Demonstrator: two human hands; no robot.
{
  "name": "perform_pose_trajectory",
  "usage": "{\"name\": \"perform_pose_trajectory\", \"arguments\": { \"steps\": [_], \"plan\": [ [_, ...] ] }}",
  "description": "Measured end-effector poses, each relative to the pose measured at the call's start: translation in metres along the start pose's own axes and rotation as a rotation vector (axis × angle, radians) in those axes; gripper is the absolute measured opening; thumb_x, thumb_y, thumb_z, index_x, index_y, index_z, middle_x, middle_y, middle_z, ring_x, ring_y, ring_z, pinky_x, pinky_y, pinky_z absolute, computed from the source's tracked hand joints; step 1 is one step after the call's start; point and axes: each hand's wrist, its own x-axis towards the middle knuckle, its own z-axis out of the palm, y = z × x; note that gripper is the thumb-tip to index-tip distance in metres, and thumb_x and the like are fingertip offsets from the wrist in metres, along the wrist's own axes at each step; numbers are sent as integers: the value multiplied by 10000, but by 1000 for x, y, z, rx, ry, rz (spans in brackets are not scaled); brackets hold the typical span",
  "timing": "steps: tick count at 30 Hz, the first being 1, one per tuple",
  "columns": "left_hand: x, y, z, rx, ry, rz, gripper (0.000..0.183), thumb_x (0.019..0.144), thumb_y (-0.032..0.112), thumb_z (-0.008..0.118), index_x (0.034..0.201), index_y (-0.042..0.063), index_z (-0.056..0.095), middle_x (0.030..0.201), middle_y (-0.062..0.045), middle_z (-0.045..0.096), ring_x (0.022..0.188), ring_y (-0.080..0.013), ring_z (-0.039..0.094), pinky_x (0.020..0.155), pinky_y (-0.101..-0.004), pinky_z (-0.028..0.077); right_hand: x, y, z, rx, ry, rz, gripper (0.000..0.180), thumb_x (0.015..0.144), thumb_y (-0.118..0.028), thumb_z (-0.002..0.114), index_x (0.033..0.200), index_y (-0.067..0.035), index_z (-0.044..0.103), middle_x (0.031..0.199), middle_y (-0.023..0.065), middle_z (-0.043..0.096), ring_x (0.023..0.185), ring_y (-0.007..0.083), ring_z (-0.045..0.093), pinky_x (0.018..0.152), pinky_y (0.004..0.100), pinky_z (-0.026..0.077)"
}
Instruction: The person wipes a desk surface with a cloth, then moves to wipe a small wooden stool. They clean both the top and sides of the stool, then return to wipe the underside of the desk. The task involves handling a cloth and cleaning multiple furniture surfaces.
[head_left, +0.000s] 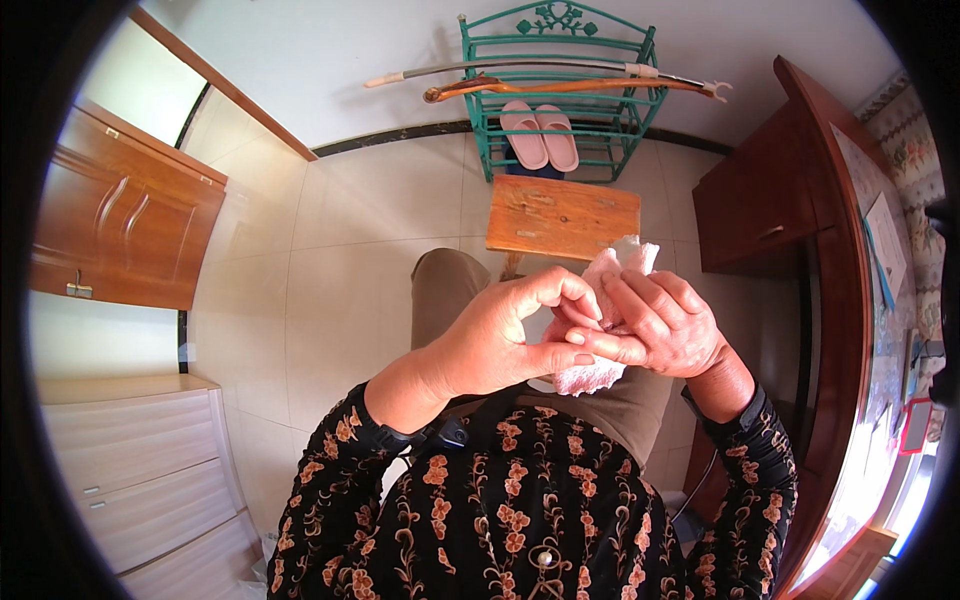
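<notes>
A crumpled pink towel-like cloth (591, 381) is held up in front of my lap, its pale ends sticking out above and below my fingers. My right hand (664, 322) grips it from the right, with the fingers laid across its middle. From the left, my left hand (525, 322) curls around its near side. The left thumb lies along the lower part of the cloth, and the other fingertips bend into its folds near the right index finger. Part of the cloth is hidden behind both hands.
A low wooden stool (562, 214) stands before my knees. Behind it is a green metal rack (559, 90) with pink slippers (536, 135), a wooden stick (585, 85) and a metal pole (525, 67). A dark red wooden desk (765, 195) is on the right, a pale drawer cabinet (142, 450) on the left.
</notes>
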Motion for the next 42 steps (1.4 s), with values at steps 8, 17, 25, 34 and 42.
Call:
{"name": "perform_pose_trajectory", "arguments": {
  "steps": [8,17,25,34,42],
  "plan": [
    [-4,11,20,23,-43,3,284,828,119,798,1007,45,589,1002,-27,649,867,-113,598,795,-264,488,-20,-5,-2,-4,89,12,706,943,-206,602,1539,-404,279,1203,16,560,1023,169,602,893,322,474],
    [6,21,28,106,52,73,305,805,80,809,1011,42,587,991,-27,647,834,-109,589,773,-256,484,-19,-13,9,31,145,193,819,925,-158,633,1567,-397,184,1212,48,586,993,181,601,865,319,474],
    [15,13,34,-152,277,-111,244,873,23,722,1059,18,564,975,-16,593,934,-103,591,888,-268,489,5,-49,-8,-17,-326,468,807,849,-182,561,1561,-185,181,988,64,543,831,207,542,929,391,391],
    [11,17,27,-58,215,-68,202,896,4,688,1064,7,577,975,-28,615,933,-113,600,882,-279,490,8,-54,-5,-45,-323,471,946,838,-144,602,1586,-201,26,992,66,547,802,204,544,906,379,394],
    [13,30,36,169,234,40,177,832,-33,717,957,18,602,902,-24,636,883,-118,613,820,-277,496,-4,-55,4,30,-192,516,1030,864,-129,606,1563,-289,-135,1104,89,574,809,208,555,893,392,420]
  ]
}}
